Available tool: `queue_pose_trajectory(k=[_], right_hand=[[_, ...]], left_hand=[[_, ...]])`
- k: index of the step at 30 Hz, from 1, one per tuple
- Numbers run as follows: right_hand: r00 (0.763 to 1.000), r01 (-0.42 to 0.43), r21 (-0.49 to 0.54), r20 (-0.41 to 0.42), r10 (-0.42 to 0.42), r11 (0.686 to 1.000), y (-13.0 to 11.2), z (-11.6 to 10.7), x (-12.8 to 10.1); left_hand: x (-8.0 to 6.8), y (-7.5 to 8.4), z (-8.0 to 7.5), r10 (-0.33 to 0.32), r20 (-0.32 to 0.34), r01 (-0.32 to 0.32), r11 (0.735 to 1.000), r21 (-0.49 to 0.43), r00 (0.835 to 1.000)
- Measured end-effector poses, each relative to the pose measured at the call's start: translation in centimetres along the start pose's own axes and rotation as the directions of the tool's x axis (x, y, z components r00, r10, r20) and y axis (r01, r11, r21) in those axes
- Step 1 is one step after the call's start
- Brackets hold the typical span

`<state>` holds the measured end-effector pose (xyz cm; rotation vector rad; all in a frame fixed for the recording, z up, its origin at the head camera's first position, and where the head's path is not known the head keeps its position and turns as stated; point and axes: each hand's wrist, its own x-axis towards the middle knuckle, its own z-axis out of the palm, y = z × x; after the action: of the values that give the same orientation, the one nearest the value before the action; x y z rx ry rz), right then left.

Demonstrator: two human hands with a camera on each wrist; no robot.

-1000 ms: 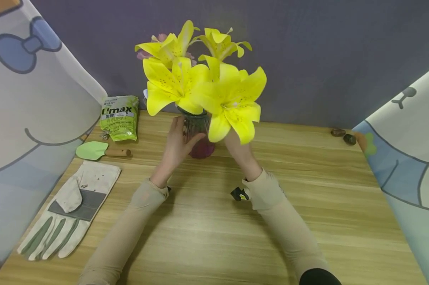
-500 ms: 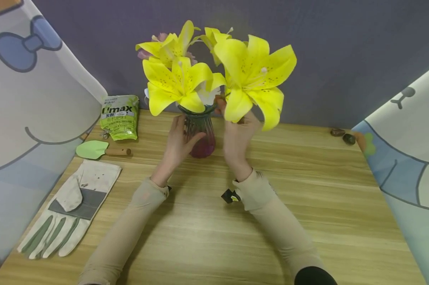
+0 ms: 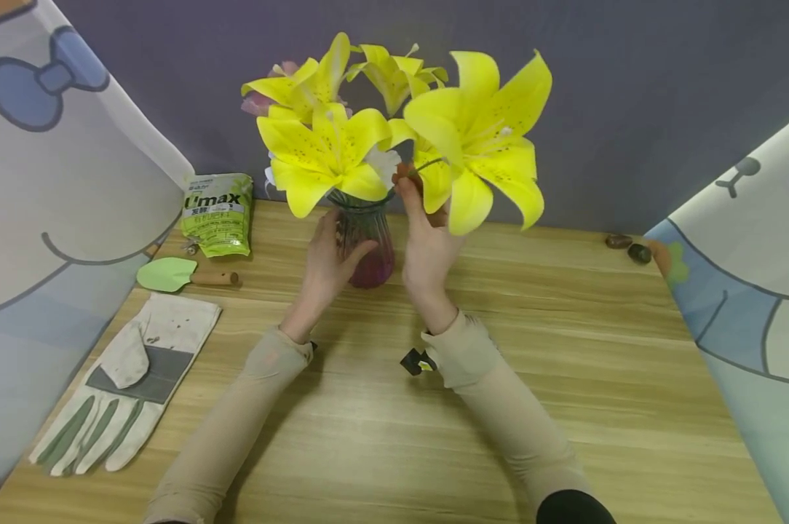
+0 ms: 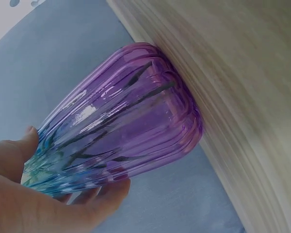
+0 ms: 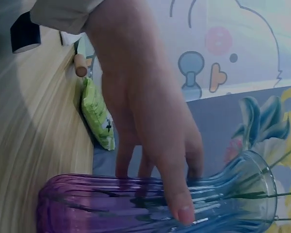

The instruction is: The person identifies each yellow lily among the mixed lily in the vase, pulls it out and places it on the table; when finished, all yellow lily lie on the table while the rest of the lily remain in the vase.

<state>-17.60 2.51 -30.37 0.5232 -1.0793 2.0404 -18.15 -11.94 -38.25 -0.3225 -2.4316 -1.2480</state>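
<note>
A ribbed glass vase (image 3: 367, 240), blue at the top and purple at the base, stands on the wooden table (image 3: 565, 349) and holds several yellow lilies (image 3: 322, 145). My left hand (image 3: 325, 266) grips the vase from the left, thumb across its front. The left wrist view shows the same fingers (image 4: 29, 199) curled round the vase (image 4: 121, 121). My right hand (image 3: 423, 240) is beside the vase rim and pinches the thin stem of one large yellow lily (image 3: 482, 138), held up to the right of the bunch. In the right wrist view, the left hand (image 5: 145, 111) lies on the vase (image 5: 136, 204).
A green bag (image 3: 217, 215) and a small green trowel (image 3: 172, 275) lie at the back left. A work glove (image 3: 126, 378) is at the front left. Two dark pebbles (image 3: 632, 249) sit at the back right. Printed cloth panels stand on both sides.
My right hand has risen from low beside the vase to its rim, carrying the large lily up and to the right. The left hand has stayed on the vase.
</note>
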Motion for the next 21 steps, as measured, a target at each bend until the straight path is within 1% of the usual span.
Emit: queue_pose_trajectory(k=[4,8,10,13,15,19,21], right_hand=[[0.997,0.046,-0.065,-0.055,-0.049,0.997,0.1,0.3,-0.2],[0.986,0.031,-0.068,-0.16,-0.041,0.997,-0.3,0.6,0.4],[0.982,0.005,-0.054,-0.189,-0.015,0.999,-0.5,0.7,0.9],[0.984,-0.031,-0.053,-0.175,0.022,0.998,-0.5,0.6,1.4],[0.985,-0.051,-0.024,-0.164,0.046,0.998,-0.4,0.4,1.4],[0.987,-0.011,0.025,-0.159,0.015,1.0,-0.5,0.1,1.7],[0.987,-0.006,0.029,-0.163,0.011,1.0,-0.7,0.0,1.9]], left_hand=[[0.0,0.1,0.1,-0.007,-0.014,0.007,1.0,0.009,1.0],[0.0,0.2,0.2,-0.007,-0.023,0.008,1.0,0.014,1.0],[0.1,0.2,0.3,-0.01,-0.029,0.01,1.0,0.017,1.0],[0.2,0.4,0.3,-0.009,-0.043,0.01,1.0,0.017,0.999],[0.3,0.4,0.3,-0.01,-0.05,0.011,1.0,0.019,0.999],[0.3,0.3,0.2,-0.007,-0.061,0.009,1.0,0.019,0.998],[0.3,0.1,0.2,-0.011,-0.06,0.012,1.0,0.019,0.998]])
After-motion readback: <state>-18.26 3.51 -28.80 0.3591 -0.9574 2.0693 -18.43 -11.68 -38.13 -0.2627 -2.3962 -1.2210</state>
